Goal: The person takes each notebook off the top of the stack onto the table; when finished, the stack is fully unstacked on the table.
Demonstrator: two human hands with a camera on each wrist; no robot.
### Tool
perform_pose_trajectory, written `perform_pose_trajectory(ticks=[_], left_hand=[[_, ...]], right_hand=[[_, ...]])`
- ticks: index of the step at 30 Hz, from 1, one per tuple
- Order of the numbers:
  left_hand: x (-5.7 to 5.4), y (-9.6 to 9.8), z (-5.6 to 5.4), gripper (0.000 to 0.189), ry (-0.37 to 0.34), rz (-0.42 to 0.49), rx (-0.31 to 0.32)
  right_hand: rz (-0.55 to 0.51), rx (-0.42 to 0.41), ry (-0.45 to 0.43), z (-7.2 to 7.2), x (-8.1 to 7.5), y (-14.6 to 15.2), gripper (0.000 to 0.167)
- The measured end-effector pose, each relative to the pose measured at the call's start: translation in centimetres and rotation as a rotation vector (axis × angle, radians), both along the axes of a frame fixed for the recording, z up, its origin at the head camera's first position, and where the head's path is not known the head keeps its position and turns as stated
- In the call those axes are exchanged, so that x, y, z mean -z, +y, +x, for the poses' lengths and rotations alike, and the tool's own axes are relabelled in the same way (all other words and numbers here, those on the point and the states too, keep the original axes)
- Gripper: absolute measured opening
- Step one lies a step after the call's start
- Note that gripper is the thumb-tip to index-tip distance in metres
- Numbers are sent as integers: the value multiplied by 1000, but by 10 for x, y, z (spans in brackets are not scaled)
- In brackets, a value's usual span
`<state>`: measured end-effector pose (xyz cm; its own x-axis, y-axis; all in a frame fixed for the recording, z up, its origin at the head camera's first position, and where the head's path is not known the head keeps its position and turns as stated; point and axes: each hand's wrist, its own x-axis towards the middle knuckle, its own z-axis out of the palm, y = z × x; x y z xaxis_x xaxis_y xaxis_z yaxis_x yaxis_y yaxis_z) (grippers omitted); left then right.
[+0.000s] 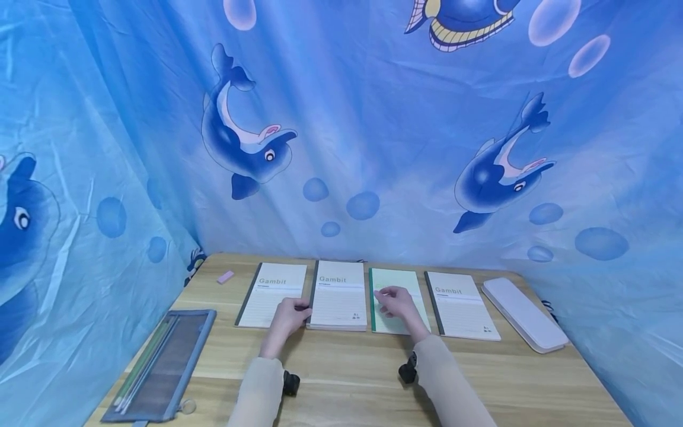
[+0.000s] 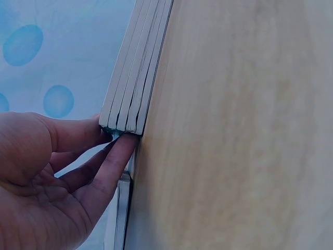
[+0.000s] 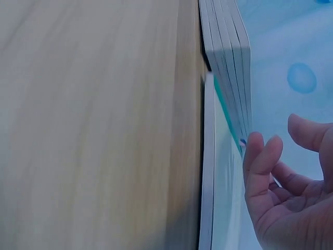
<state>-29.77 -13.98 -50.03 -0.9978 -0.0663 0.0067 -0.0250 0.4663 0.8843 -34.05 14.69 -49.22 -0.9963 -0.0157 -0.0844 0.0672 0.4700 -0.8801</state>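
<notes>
Head view: left grip pinches notebook stack, right grip apart over green notebook.

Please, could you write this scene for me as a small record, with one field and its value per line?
Surface: wooden table
Row, left to right: white notebook, notebook stack, green notebook, second white notebook
Left grip: pinches the stack's left edge
Right grip: over the green notebook, holding nothing
Left side: pouch with slender items inside; small pink block
Right side: pale case
Backdrop: blue curtain with dolphins
</notes>
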Motion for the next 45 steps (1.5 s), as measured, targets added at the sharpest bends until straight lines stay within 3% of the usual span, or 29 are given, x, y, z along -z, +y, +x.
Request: perform_pose_trajectory(ticks=[8, 14, 20, 25, 32, 45], left_hand=[[-1, -3, -2, 26, 10, -21, -12], [0, 0, -2, 26, 12, -14, -4], [1, 1, -1, 27, 5, -25, 0], [1, 0, -1, 27, 4, -48, -1], [0, 0, -1, 26, 4, -31, 6], [0, 1, -2, 23, -29, -12, -9]], right_hand=[[-37, -34, 8, -6, 0, -29, 42], [59, -16, 51, -10, 4, -40, 42], [135, -1, 80, -9, 2, -46, 33], [137, -19, 91, -6, 0, -49, 28], [173, 11, 111, -7, 3, -53, 36], [157, -3, 152, -7, 6, -53, 24]])
